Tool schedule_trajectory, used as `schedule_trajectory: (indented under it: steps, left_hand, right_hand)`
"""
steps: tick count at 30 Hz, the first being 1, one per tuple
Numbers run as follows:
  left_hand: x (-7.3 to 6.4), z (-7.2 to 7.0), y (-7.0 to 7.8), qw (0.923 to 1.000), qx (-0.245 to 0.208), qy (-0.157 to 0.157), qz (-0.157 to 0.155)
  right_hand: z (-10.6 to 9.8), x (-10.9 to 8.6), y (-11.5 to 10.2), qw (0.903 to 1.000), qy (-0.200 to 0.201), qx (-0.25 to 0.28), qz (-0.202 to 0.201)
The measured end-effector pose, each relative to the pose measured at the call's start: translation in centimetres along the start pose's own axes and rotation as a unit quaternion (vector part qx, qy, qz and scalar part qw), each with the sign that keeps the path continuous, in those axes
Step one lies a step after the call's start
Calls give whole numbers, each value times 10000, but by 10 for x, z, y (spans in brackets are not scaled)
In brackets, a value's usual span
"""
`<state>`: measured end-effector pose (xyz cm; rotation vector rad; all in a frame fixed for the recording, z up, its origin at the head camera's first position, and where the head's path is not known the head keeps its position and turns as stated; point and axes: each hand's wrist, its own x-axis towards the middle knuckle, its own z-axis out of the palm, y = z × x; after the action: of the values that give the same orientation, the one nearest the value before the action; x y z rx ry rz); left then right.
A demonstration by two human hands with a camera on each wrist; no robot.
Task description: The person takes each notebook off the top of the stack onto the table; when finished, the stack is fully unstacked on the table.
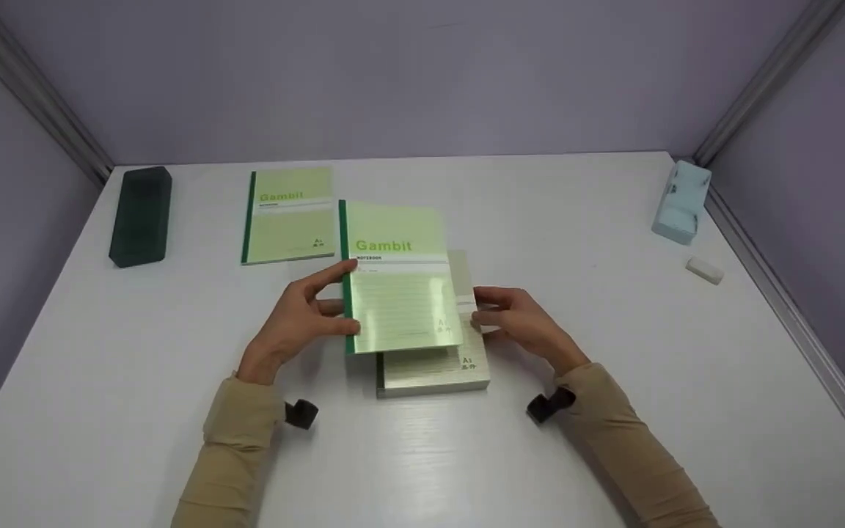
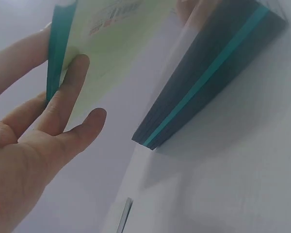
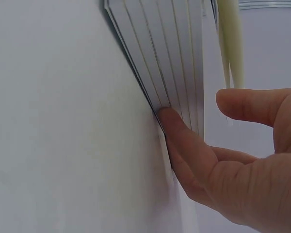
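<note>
My left hand (image 1: 292, 323) pinches a light-green "Gambit" notebook (image 1: 400, 308) at its dark green spine, thumb on the front cover. In the left wrist view fingers (image 2: 70, 92) lie behind this raised notebook (image 2: 114, 58). Below it a thick stack of similar notebooks (image 1: 430, 381) lies on the table, partly hidden by the held one. At the stack's right side is my right hand (image 1: 529, 323). The right wrist view shows its fingertips against the page edges of the stack (image 3: 160, 48), while the thumb stands apart from them.
Another Gambit notebook (image 1: 290, 227) lies flat at the back left of the white table (image 1: 422, 469). A dark green case (image 1: 141, 216) is at the far left. On the far right are a light-blue case (image 1: 681, 202) and a small white eraser-like block (image 1: 705, 270). Walls border the table.
</note>
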<state>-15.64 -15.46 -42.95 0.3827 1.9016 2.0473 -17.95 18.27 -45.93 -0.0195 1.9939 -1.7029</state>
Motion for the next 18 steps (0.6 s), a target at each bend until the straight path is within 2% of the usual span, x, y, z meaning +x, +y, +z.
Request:
schedule_trajectory:
  steps: [12, 18]
  left_hand:
    - [34, -19, 13, 9974, 160, 668, 225]
    - [55, -31, 14, 9961, 103, 838, 256]
  right_hand:
    - [1, 1, 1, 10000, 42, -25, -48]
    - [1, -1, -2, 9999, 84, -58, -3]
